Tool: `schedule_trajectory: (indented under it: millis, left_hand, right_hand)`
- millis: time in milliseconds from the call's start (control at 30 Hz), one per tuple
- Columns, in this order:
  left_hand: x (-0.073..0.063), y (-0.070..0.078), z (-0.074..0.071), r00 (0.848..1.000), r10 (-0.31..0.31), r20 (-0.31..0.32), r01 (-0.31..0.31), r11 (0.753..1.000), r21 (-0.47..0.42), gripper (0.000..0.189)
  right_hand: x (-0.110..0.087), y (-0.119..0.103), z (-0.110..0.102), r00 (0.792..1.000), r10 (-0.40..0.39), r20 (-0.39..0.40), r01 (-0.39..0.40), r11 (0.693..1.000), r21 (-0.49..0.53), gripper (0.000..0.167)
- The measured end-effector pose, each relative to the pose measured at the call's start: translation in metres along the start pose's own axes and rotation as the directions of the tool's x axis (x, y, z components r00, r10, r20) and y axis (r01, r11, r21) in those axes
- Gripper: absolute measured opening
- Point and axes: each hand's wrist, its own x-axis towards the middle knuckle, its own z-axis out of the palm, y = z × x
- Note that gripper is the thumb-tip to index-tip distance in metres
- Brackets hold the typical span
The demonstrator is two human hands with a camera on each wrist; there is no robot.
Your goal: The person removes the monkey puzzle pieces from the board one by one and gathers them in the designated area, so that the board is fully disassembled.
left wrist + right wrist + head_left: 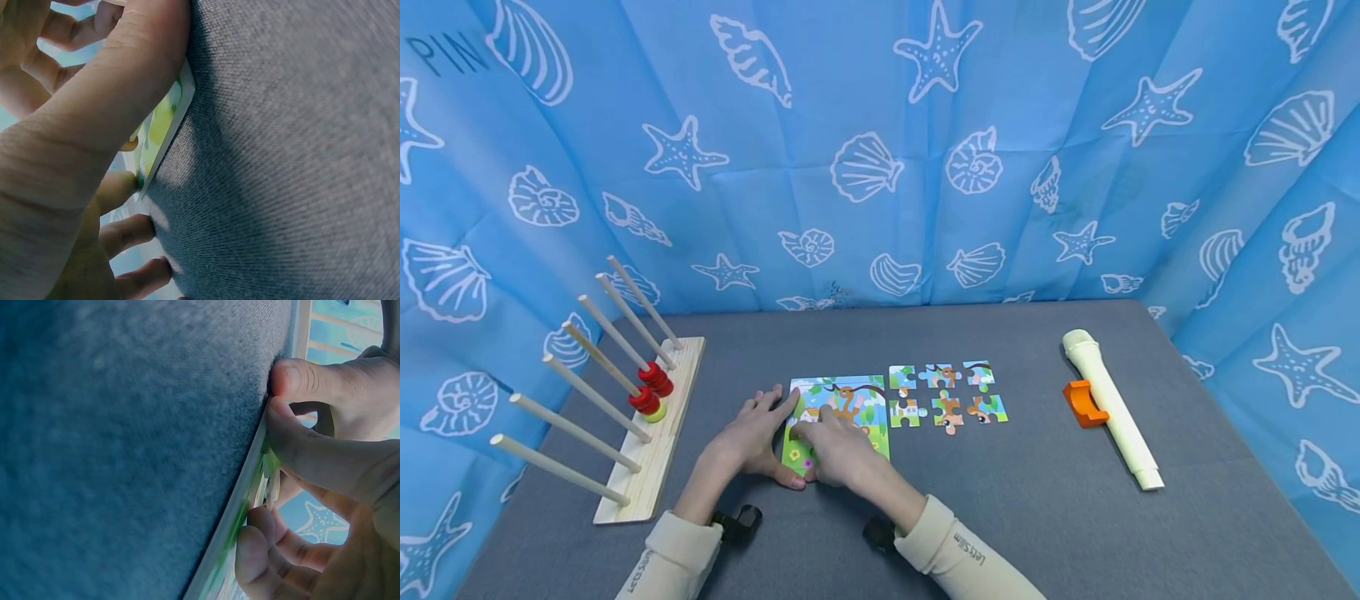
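Note:
A square picture puzzle board [872,442], printed with a monkey, flowers and greenery, lies flat on the table. My left hand [754,437] is spread around its left side, thumb along the near edge, other fingertips down by the left edge and on the cloth. Over the board's near-left part is my right hand [842,450], fingers bent onto the picture and thumb at the near edge, touching the left thumb. In the right wrist view a thin puzzle piece [273,481] stands raised among the right fingers, mostly hidden. Several loose puzzle pieces [947,408] lie right of the board in two rows.
On the left stands a wooden peg rack [658,450] with tilted-looking rods and red and yellow beads [651,404]. A cream toy microphone [1116,408] lies to the right, beside an orange curved block [1084,406]. Blue shell-patterned curtain [880,167] surrounds the grey table [1037,517].

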Motion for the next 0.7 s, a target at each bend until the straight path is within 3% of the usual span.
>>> schedule_trajectory:
  millis: [700]
  left_hand:
    - [0.0002,0.0003,-0.0001,1.0,0.013,-0.004,-0.013,1.0,-0.006,0.133]
  right_hand:
    - [-0.0035,0.0023,-0.0007,0.998,-0.048,-0.045,0.048,0.999,0.012,0.052]
